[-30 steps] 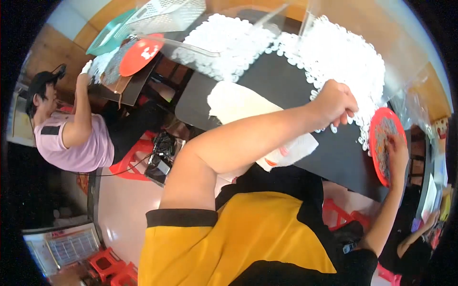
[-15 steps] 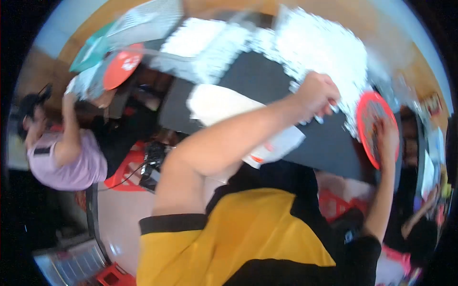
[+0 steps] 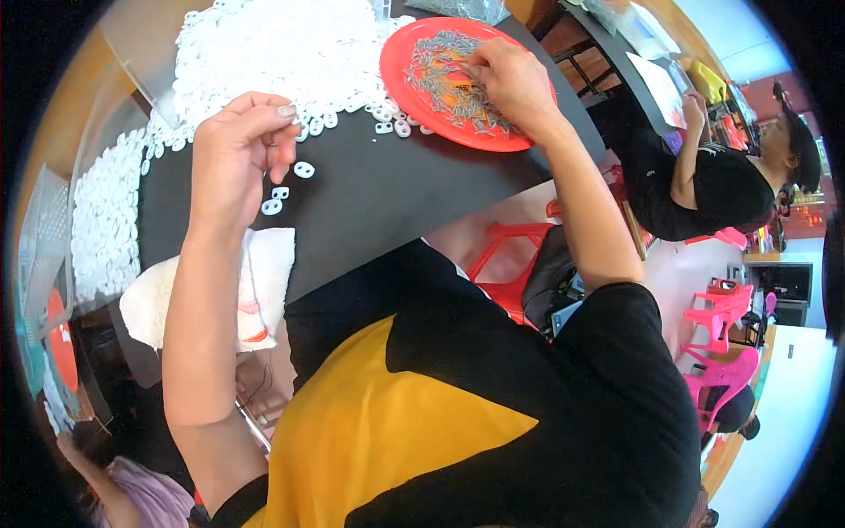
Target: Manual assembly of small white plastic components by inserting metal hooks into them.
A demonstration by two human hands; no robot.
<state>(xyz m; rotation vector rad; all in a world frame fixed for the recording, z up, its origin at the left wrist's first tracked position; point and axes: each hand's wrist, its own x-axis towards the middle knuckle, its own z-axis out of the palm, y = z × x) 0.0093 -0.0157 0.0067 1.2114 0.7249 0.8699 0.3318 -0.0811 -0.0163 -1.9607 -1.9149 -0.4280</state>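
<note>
On the black bench (image 3: 370, 202) sits one round red plate (image 3: 396, 75) of slim grey metal pieces (image 3: 443, 97), too many to count. The right hand (image 3: 519, 88) dips in, fingertips bunched; any grip is hidden. The left hand (image 3: 238, 145) curls half closed, contents unclear, near three loose white two-holed pieces (image 3: 304, 170). Beyond spreads an uncountable white heap (image 3: 273, 53).

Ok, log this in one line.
left hand: curled above black table, near white two-holed ovals | right hand: at grey slivers on round red plate

The head-worn fisheye looks down closely over hands (image 3: 231, 145) and tabletop (image 3: 352, 194).
</note>
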